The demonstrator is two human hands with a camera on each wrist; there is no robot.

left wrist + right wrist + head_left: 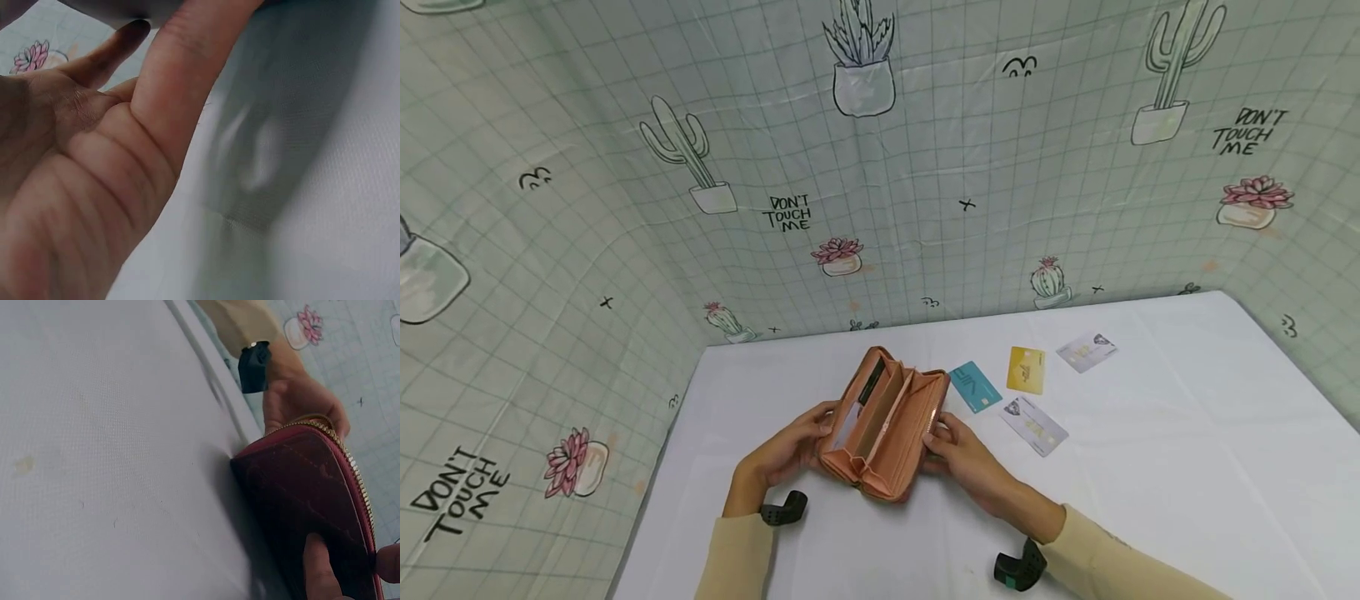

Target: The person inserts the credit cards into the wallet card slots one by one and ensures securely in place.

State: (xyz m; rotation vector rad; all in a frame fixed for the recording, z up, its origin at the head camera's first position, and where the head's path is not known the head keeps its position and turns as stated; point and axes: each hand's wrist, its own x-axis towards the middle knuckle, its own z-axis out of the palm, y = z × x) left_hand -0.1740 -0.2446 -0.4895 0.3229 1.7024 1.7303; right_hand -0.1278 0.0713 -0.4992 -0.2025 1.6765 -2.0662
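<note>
In the head view, an open, salmon-pink zip-around wallet lies tilted between two hands above a white cloth-covered table, its pleated compartments facing up and a dark flat insert tucked into its left side. At the wallet's left edge, the left hand grasps it; at its right edge, the right hand pinches it, thumb on the rim. Just right of the wallet's upper corner lies a teal rectangular card; farther right of the wallet are a yellow plastic card and two silver-grey printed cards, one nearer, one beyond. Behind the wallet hangs a pale green gridded cloth printed with cacti. In the left wrist view, the left palm and fingers fill one side, fingers reaching up to a dark grey surface too blurred to identify. In the right wrist view, the wallet's outside looks dark red, edged by a gold-toothed zipper; a right finger presses its outer face, and the left hand shows beyond its far end.
</note>
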